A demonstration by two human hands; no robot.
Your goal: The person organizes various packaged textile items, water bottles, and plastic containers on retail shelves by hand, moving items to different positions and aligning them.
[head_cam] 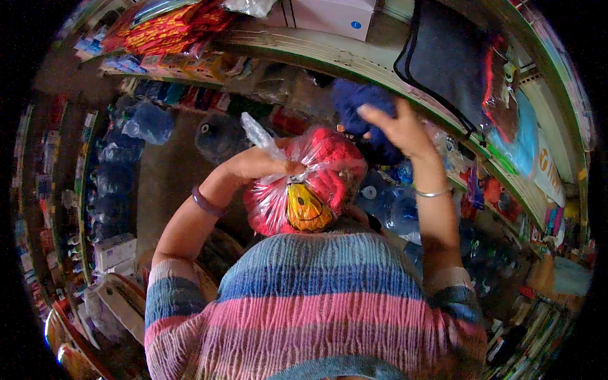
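My left hand (273,164) grips the gathered neck of a clear plastic bag (270,209) in front of my chest. Red, fluffy knitted-looking material (335,166) fills the bag, and a yellow-orange piece with a smiley face (308,209) shows at its front. The bag's twisted end (256,130) sticks up beyond my fingers. To the right, my right hand (392,126), blurred, is at a dark blue fluffy bundle (358,107), thumb and fingers spread on its right side. Whether the fingers close on the bundle is unclear.
A shelf edge (332,57) curves across the top, bearing a pale box (327,16), red-and-yellow packaged goods (161,31) and a dark grey fabric item (446,61). Large clear plastic bottles (394,204) stand below at right, more at left. Stocked shelves (71,199) line the left side, near a white box (114,251).
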